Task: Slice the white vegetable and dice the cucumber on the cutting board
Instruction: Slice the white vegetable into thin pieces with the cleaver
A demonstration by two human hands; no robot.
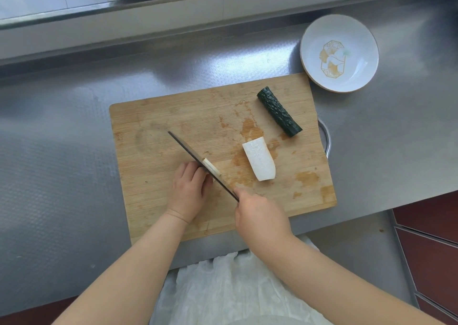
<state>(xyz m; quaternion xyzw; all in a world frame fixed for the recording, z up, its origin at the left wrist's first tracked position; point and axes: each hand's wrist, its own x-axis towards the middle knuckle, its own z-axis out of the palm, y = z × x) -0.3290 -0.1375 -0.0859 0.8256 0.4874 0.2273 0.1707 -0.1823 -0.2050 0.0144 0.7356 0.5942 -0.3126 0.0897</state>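
A wooden cutting board (173,116) lies on a steel counter. My right hand (260,215) grips the handle of a knife (198,162), whose blade stands edge-down across the board. My left hand (189,188) presses down on a piece of white vegetable just left of the blade; most of that piece is hidden under my fingers. A thin white slice (212,168) leans against the blade's right side. A half piece of white vegetable (259,162) lies flat further right. The dark green cucumber piece (278,111) rests near the board's far right corner.
A white plate (312,39) with a gold pattern stands on the counter beyond the board's right corner. A metal handle (326,139) juts from the board's right edge. The counter's front edge runs just under the board, with a white cloth (235,287) below it.
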